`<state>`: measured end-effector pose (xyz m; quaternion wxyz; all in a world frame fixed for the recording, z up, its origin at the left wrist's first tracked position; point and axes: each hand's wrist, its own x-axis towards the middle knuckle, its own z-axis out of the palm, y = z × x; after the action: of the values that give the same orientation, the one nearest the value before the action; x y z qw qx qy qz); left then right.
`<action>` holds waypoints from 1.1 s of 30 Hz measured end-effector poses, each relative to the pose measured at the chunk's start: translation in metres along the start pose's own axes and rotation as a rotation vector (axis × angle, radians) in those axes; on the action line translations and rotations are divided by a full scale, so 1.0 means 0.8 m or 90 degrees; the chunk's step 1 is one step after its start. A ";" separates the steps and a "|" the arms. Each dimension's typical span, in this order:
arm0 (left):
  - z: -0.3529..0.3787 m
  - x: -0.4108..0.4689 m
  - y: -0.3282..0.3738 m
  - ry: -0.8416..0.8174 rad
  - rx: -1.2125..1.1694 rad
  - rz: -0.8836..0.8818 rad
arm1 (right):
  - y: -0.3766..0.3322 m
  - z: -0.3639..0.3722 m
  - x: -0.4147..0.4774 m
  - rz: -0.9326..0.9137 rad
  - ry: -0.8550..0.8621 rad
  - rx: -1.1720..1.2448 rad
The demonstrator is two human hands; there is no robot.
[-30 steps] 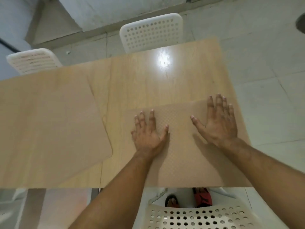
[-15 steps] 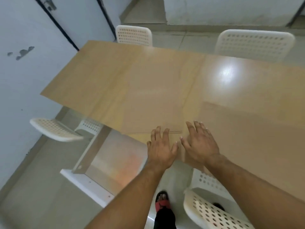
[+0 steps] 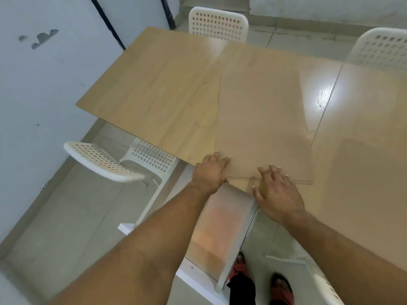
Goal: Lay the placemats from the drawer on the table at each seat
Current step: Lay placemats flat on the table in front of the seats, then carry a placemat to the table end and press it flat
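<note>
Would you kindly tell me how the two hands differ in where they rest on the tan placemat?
The left hand lies at the tan placemat's near left corner, fingers over its edge; the right hand sits further right along the near edge, mostly on the wooden table, only fingertips reaching the mat. Both are open, palm down.

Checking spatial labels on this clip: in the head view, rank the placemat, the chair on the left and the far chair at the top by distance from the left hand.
1. Placemat, touching the left hand.
2. Left chair, beside the table.
3. Far chair, across the table.
</note>
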<state>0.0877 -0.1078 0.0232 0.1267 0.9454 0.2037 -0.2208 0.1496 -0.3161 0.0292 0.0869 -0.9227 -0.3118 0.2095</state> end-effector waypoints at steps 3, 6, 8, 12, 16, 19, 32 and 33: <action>-0.003 0.008 -0.013 0.030 0.056 0.049 | -0.012 0.008 0.009 -0.004 -0.012 -0.015; -0.001 0.010 -0.022 0.059 0.122 0.086 | -0.020 0.015 0.017 0.002 -0.003 -0.031; 0.000 0.011 -0.026 0.089 0.130 0.091 | -0.024 0.016 0.020 0.003 0.009 -0.048; 0.003 0.007 -0.024 0.132 0.144 0.103 | -0.023 0.017 0.027 0.003 0.041 -0.061; 0.006 0.007 -0.023 0.172 0.112 0.087 | -0.022 0.018 0.030 0.006 0.059 -0.063; -0.002 0.012 -0.022 0.181 0.097 0.079 | -0.021 0.021 0.032 -0.001 0.080 -0.046; -0.028 0.018 0.000 0.355 -0.365 0.122 | -0.061 -0.025 0.027 0.210 0.050 0.493; -0.026 0.014 0.003 0.380 -0.363 0.143 | -0.064 -0.036 0.036 0.295 0.018 0.701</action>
<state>0.1059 -0.0997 0.0363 0.3416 0.9113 0.1803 0.1425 0.1553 -0.2585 0.0604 0.5085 -0.7888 0.0530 0.3412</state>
